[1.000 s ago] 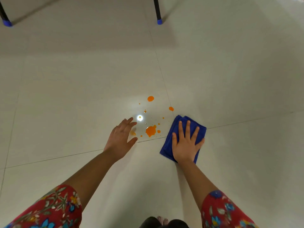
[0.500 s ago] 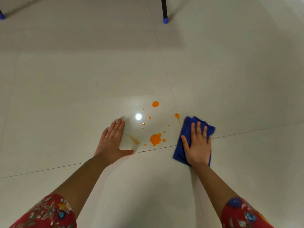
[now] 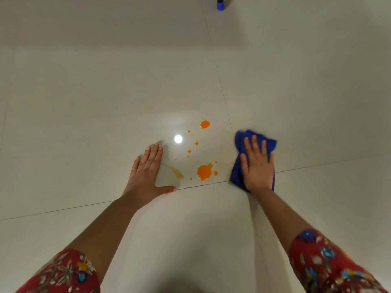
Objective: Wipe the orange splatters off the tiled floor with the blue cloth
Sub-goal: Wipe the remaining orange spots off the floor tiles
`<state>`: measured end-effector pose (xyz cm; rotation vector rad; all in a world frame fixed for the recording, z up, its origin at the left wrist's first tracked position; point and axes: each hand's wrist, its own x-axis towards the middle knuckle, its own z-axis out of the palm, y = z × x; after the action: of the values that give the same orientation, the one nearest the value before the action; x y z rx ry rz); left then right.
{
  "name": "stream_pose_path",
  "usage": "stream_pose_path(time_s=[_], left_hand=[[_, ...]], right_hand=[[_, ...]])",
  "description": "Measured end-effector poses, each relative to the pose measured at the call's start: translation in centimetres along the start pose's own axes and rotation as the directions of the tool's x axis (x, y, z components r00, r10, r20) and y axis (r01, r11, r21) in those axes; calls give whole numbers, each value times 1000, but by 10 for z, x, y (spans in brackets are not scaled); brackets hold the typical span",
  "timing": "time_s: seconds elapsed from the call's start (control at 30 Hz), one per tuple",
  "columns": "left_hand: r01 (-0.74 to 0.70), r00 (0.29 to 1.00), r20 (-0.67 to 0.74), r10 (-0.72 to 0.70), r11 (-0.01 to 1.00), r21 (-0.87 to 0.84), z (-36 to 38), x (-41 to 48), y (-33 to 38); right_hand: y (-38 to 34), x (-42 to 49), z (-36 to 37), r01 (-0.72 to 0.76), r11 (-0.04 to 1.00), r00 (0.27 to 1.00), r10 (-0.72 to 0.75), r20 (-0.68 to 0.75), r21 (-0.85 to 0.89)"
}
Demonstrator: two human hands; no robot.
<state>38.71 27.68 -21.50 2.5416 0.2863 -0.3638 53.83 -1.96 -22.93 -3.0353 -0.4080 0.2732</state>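
Orange splatters dot the pale tiled floor (image 3: 105, 102): a large blot (image 3: 204, 172), a round drop (image 3: 204, 124) farther off, several small specks between them, and a thin smeared streak (image 3: 173, 171). My left hand (image 3: 147, 174) lies flat on the floor, fingers spread, just left of the streak. My right hand (image 3: 257, 166) presses palm-down on the bunched blue cloth (image 3: 240, 142), which sits to the right of the splatters, across the grout line.
A black furniture leg with a blue foot cap (image 3: 220, 5) stands at the top of the view. A bright light reflection (image 3: 178, 139) shines on the tile near the splatters. My red floral sleeves fill the lower corners.
The orange drop near the cloth's left edge is gone, and the cloth has bunched up under my right hand. My left hand has come down flat on the floor, leaving a smear.
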Motion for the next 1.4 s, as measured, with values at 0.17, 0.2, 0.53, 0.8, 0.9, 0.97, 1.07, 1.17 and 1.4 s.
stream_pose_path(time_s=[0.17, 0.2, 0.53, 0.8, 0.9, 0.97, 1.07, 1.17, 1.4], left_hand=[[18, 1000, 2, -18, 1000, -6, 1, -1, 1], [19, 1000, -1, -19, 1000, -10, 1, 0, 1], [27, 1000, 1, -27, 1000, -16, -3, -1, 6], [43, 999, 16, -43, 999, -6, -2, 0, 6], [49, 999, 7, -49, 999, -8, -3, -1, 6], [43, 999, -3, -43, 999, -11, -1, -1, 5], [34, 999, 3, -34, 999, 3, -1, 0, 4], [37, 999, -10, -37, 999, -9, 2, 0, 4], [70, 998, 11, -69, 981, -182, -11, 2, 2]], right_hand=[[-40, 113, -18, -152, 987, 988, 153, -20, 49], [-55, 133, -20, -128, 990, 991, 130, -16, 58], [-21, 77, -14, 383, 922, 923, -380, 53, -57], [-106, 174, -29, 146, 989, 989, -146, 10, 6], [-119, 110, -15, 566, 823, 824, -564, 61, -43], [-85, 78, -9, 539, 841, 842, -538, 32, -38], [-41, 107, -19, 30, 999, 998, -31, -45, -20], [-53, 164, -34, -185, 982, 982, 186, -25, 37], [-155, 108, -11, 642, 765, 767, -638, 71, -49]])
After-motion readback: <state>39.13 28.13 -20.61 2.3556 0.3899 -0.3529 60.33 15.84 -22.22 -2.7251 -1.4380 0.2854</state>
